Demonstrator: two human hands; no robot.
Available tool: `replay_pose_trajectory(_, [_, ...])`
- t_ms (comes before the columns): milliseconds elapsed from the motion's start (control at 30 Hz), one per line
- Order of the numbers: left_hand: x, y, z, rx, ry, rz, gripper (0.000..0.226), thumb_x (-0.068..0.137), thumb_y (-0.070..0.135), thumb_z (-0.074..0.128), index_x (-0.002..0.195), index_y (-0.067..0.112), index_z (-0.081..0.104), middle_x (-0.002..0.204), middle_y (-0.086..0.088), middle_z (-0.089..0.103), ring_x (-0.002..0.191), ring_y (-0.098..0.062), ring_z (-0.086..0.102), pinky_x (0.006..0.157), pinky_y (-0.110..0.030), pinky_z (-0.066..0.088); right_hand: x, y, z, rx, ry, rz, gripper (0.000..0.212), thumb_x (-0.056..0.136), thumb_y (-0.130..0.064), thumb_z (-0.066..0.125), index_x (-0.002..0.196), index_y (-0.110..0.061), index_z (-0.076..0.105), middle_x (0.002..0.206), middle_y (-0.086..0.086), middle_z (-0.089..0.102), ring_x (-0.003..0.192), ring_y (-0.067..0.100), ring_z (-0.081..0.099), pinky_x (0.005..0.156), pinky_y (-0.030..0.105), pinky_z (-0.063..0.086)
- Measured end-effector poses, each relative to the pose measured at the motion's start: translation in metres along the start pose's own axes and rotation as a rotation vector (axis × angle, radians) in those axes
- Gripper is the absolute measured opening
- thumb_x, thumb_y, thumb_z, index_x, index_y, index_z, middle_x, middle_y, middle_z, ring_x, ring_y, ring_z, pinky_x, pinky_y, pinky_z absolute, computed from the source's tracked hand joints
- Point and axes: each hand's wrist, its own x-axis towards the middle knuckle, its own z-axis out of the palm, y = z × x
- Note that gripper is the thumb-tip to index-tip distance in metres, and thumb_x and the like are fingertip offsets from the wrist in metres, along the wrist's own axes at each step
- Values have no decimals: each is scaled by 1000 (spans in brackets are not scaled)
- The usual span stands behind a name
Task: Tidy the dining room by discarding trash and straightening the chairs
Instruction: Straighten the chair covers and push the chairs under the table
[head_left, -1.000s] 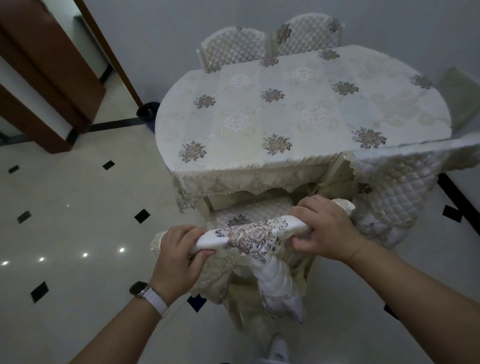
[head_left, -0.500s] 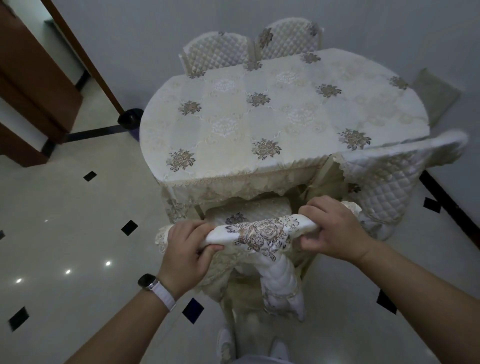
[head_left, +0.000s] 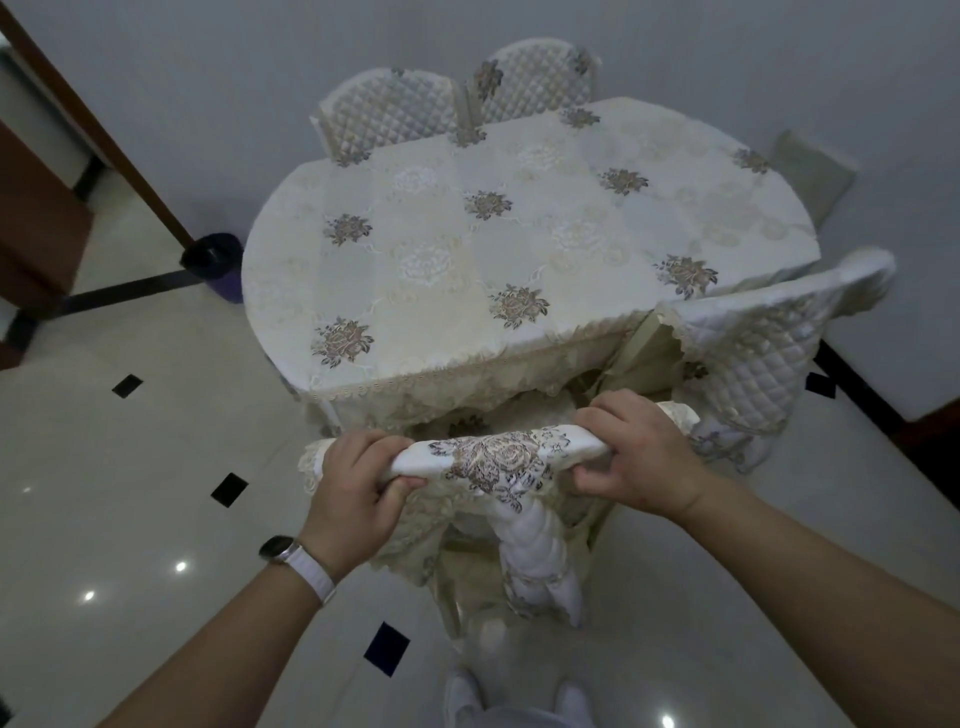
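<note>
Head view: left hand (head_left: 358, 483) and right hand (head_left: 631, 457) gripped the chair (head_left: 498, 454) by its top rail, fingers curled over it. Under them the cover (head_left: 537, 556) seemed soft, slippy (frame likely stiff, heavy).

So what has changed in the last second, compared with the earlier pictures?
The chair looks pushed slightly further in under the table; less of its seat shows. Nothing was taken or released: the left hand and right hand grip its top rail as before. Table and other chairs unmoved.

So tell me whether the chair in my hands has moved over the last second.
Yes: the chair has slid forward, closer to the table edge.
</note>
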Motion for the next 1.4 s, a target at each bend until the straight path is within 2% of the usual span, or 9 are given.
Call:
replay_pose_trajectory(267, [31,-38,-8,-46,-7,83,33,86,42,61,109,18,59,102,3,54,91,-20,49,79,-38,40,29,-9,12,2,40,59,38,65,-37,66,90,-9,69,81,7,60,71,30,55,64,39,50])
replay_pose_trajectory(433, [57,-70,-18,4,-39,61,39,83,34,61,107,3,67,99,-12,61,96,-24,50,86,-34,40,50,-21,27,10,63,108,36,67,-36,67,91,-9,69,80,6,58,71,29,54,66,38,49])
replay_pose_trajectory(533, [64,-90,-28,18,-48,25,42,83,35,59,107,2,68,101,-13,63,99,-23,50,90,-25,36,61,-37,39,-3,91,134,34,66,-35,67,90,-11,68,79,5,57,70,28,53,63,38,48])
replay_pose_trajectory(733, [70,-98,-32,3,-53,52,37,84,30,58,106,1,66,102,-13,62,99,-23,49,90,-24,35,71,-43,46,-36,155,117,34,66,-36,64,88,-11,69,77,7,58,68,30,55,59,36,48])
replay_pose_trajectory(1100, [76,-68,3,54,-32,-45,39,86,34,59,111,5,65,105,-8,60,99,-26,52,86,-39,43,89,29,38,-21,107,-26,34,63,-36,67,82,-8,69,75,8,58,66,30,52,57,37,46])
replay_pose_trajectory(1400, [92,-35,31,126,23,-166,40,85,34,58,109,4,66,105,-9,59,100,-24,50,89,-28,36,113,86,29,52,78,-144,35,62,-35,68,83,-8,70,74,9,57,64,29,52,59,34,44])
